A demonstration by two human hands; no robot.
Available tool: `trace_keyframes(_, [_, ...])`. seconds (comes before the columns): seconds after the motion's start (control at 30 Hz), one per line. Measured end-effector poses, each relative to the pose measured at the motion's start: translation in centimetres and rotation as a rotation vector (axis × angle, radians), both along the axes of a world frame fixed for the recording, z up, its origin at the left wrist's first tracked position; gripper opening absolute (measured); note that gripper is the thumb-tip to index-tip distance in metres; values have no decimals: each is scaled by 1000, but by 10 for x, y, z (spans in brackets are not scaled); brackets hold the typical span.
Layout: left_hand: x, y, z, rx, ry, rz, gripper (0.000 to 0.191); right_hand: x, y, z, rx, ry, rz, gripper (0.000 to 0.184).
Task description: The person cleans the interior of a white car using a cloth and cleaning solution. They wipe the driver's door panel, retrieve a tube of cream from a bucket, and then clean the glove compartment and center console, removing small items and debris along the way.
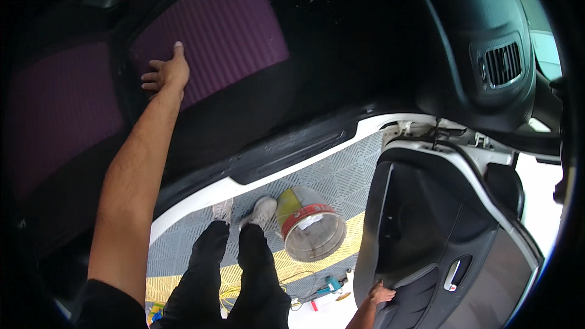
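My left hand [170,73] is over the purple ribbed seat cushion [228,32] of a car, near the backrest [68,100]. Its thumb points away and its fingers are spread, with nothing held. Whether the palm touches the fabric cannot be told. Low at the right, my right hand [382,293] is at the black inner panel of the open car door [420,205], close to the armrest [409,294]. The fingers look extended and nothing shows in them; contact with the panel is unclear.
A bucket [315,237] stands beside my shoes [263,212] on the grey and yellow floor tiles. The white door sill [201,201] runs between seat and floor. Behind my legs lie a teal power tool [330,285] and a yellow cord [231,293]. A dashboard vent [502,65] is upper right.
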State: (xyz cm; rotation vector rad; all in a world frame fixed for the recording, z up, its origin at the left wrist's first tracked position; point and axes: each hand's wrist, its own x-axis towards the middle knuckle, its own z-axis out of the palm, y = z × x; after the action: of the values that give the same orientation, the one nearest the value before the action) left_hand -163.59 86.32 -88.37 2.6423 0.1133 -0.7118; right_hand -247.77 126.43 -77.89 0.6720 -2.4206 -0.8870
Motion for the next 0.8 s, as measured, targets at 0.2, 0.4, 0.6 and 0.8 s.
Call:
trace_keyframes(0.2, [-3,-57,-8,132,-188,207,100,272,-217,-23,-996,-1419,-9,41])
trace_keyframes(0.4, [5,-56,-24,237,-326,202,99,548,-519,-21,-1170,-2339,638,63])
trace_keyframes(0.6, [7,-57,-35,287,-395,198,94,641,-664,2,-1777,-2564,236,36])
trace_keyframes(0.8, [10,-57,-41,302,-434,199,93,616,-626,6,-2116,-1702,184,41])
